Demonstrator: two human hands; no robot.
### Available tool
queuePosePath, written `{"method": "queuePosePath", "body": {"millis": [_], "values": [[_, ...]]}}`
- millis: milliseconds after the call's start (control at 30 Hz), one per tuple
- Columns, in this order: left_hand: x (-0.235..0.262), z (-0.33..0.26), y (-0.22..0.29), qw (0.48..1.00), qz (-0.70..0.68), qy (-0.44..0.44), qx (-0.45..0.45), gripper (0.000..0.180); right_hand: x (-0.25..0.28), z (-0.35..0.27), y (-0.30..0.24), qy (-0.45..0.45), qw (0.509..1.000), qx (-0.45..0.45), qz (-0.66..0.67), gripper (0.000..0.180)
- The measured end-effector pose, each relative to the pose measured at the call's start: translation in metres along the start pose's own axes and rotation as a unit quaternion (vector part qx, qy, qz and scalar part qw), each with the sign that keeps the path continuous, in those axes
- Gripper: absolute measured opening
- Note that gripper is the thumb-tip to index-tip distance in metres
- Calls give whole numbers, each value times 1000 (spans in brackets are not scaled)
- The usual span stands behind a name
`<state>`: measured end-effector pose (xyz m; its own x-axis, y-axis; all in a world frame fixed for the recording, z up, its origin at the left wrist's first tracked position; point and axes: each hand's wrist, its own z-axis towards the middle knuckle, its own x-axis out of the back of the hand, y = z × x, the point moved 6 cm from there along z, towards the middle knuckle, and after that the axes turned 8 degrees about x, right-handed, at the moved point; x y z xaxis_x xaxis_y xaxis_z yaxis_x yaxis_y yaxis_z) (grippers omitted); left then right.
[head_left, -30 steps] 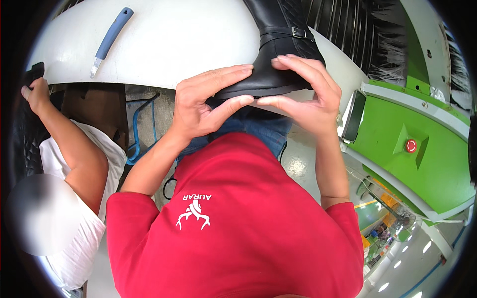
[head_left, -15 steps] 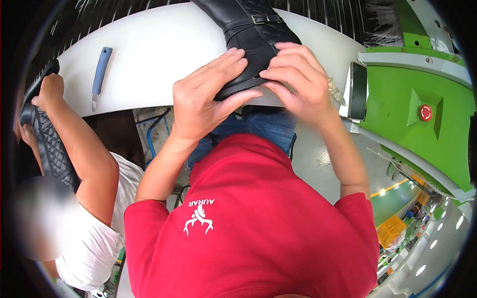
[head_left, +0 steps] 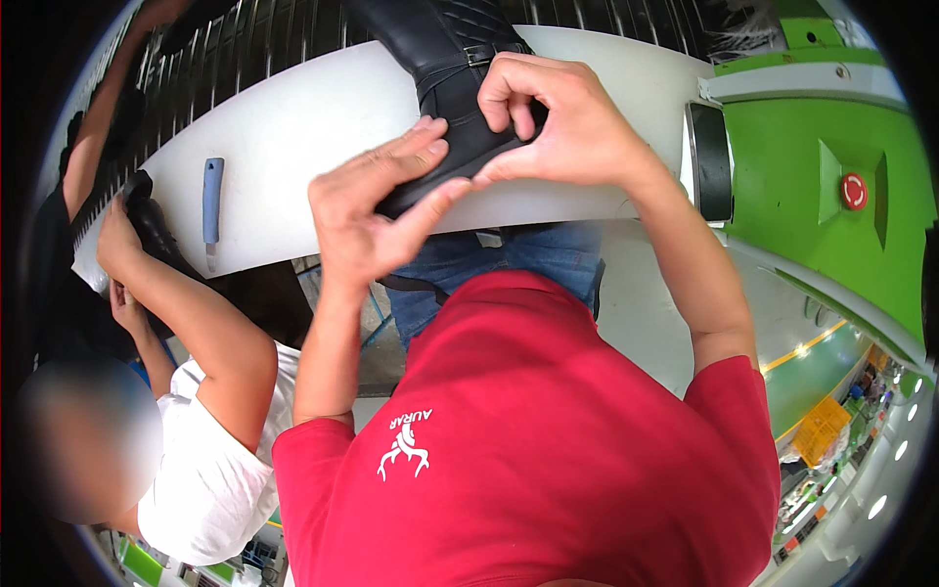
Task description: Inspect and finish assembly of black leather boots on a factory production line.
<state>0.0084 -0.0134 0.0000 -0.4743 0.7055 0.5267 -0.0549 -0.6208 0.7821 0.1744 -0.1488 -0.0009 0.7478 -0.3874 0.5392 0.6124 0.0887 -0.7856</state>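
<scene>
A black boot (head_left: 458, 103) with a quilted shaft and a buckled strap lies on the white worktop, its foot toward me. Flat along the boot's left side are the fingers of my left hand (head_left: 360, 210); its thumb runs along the near edge, so the foot sits in its grasp. My right hand (head_left: 572, 117) arches over the boot's right side, fingers curled in against it. That thumb presses the near edge and its tip meets the left thumb. Part of the boot's foot is hidden behind my hands.
A blue-handled knife (head_left: 212, 201) lies on the white worktop (head_left: 284, 127) at left. A dark phone-like slab (head_left: 709, 161) rests at the right end, beside a green machine (head_left: 802, 186) with a red button. Metal rollers run behind. A co-worker in white (head_left: 220, 430) handles a black boot at left.
My right hand has moved up and its fingers have curled further, its thumb coming toward the left one. The boot has shifted slightly left. The co-worker's hands have moved lower.
</scene>
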Motion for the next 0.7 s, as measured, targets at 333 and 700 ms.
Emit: {"method": "queuePosePath", "body": {"millis": [333, 700], "values": [[-10, 16, 21, 982, 165, -23, -84, 46, 2, -82, -28, 217, 941, 110, -236, 54], [-29, 18, 21, 970, 212, 10, -122, 52, -31, -80, -39, 229, 902, 152, -332, 42]]}}
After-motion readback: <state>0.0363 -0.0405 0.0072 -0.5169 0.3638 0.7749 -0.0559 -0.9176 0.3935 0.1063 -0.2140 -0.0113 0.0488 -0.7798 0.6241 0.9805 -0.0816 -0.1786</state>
